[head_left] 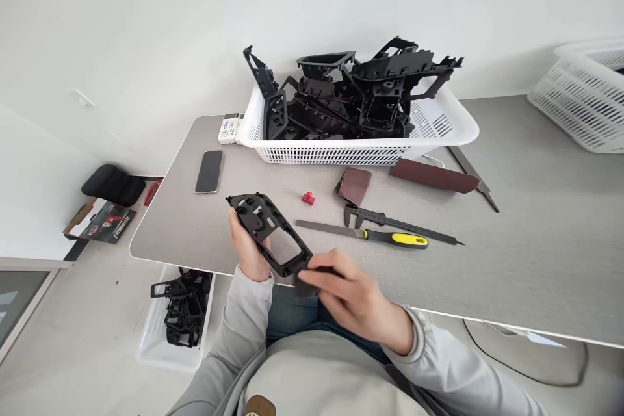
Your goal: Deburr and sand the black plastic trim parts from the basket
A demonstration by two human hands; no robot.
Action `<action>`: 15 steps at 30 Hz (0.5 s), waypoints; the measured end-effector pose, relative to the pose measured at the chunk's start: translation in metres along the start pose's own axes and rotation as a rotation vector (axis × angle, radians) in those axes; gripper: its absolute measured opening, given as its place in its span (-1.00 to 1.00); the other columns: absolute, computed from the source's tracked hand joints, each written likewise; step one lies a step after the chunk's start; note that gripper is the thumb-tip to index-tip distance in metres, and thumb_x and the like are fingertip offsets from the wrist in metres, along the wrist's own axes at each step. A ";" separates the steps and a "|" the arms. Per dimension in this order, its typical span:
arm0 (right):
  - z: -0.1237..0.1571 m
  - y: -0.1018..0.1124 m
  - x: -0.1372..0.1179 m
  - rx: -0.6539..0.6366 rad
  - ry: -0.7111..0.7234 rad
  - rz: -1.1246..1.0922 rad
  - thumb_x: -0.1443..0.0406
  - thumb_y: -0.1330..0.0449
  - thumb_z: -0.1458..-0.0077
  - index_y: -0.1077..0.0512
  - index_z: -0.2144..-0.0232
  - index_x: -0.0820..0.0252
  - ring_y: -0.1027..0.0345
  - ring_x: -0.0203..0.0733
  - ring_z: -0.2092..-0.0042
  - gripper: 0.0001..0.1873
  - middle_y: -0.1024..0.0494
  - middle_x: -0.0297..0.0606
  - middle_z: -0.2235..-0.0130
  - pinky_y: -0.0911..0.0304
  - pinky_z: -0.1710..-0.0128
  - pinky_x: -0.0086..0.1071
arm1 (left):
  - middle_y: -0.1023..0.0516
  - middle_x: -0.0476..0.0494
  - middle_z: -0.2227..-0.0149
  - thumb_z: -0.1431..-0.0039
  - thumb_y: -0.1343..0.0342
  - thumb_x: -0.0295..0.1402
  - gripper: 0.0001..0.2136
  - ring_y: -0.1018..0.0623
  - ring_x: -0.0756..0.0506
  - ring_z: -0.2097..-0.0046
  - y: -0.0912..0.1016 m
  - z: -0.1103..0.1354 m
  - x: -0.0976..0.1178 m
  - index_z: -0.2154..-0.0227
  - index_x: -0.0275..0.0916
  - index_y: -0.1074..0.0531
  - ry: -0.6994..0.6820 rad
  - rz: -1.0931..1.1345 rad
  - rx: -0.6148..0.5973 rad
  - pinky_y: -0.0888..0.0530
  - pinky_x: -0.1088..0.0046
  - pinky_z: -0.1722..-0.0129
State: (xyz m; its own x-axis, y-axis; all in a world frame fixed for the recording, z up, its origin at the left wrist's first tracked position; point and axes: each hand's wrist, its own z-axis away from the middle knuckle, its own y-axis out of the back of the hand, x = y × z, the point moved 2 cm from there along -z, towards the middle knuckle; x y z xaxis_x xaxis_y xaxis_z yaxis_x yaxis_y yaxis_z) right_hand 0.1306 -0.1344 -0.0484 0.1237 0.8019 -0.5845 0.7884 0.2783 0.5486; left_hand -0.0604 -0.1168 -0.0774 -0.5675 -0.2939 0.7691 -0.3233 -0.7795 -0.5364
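I hold a black plastic frame part (270, 231) over the near edge of the grey table (536, 240). My left hand (249, 253) grips its left side from below, fingers wrapped round it. My right hand (351, 296) is closed at the part's lower right end, fingers pressed on a dark piece there that I cannot make out. Both sleeves are light grey.
A white basket (453, 127) heaped with black plastic parts stands at the back. On the table lie a phone (209, 171), a small red piece (308, 197), sandpaper pieces (355, 184), a caliper (390, 218), a yellow-handled file (370, 234) and another file (475, 175). A floor basket (156, 331) holds more parts.
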 end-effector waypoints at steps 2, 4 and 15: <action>0.000 -0.003 -0.001 -0.127 -0.025 -0.020 0.54 -0.02 -0.12 -0.50 0.21 0.16 -0.44 -0.19 0.27 -0.67 -0.51 -0.16 0.27 -0.43 0.35 -0.36 | -0.58 0.04 0.41 -0.21 -0.07 -0.09 -0.73 -0.57 0.02 0.37 0.000 0.000 0.000 0.36 -0.17 -0.50 -0.021 -0.013 -0.039 -0.45 0.54 0.32; -0.001 0.002 0.004 -0.107 -0.119 -0.067 0.54 -0.02 -0.10 -0.51 0.32 0.15 -0.42 -0.23 0.37 -0.68 -0.50 -0.21 0.35 -0.41 0.41 -0.39 | -0.56 0.06 0.46 -0.18 -0.09 -0.08 -0.73 -0.57 0.02 0.39 0.002 -0.001 0.003 0.39 -0.18 -0.49 -0.027 -0.014 -0.060 -0.45 0.54 0.33; -0.027 -0.005 0.018 0.099 -0.297 -0.138 0.36 -0.06 -0.28 -0.44 0.04 0.12 -0.48 -0.15 0.15 -0.74 -0.52 -0.16 0.17 -0.46 0.15 -0.26 | -0.55 0.00 0.50 -0.17 -0.11 0.02 -0.64 -0.53 0.00 0.48 0.001 0.023 0.000 0.40 -0.22 -0.49 0.098 -0.173 -0.294 -0.46 0.50 0.44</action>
State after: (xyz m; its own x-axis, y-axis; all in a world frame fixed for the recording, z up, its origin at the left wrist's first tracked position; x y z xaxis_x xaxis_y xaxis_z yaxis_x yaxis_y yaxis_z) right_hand 0.1124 -0.1069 -0.0461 0.1698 0.5674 -0.8058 0.8627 0.3097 0.3999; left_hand -0.0435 -0.1302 -0.0697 -0.5503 -0.1057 0.8283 -0.6171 -0.6167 -0.4887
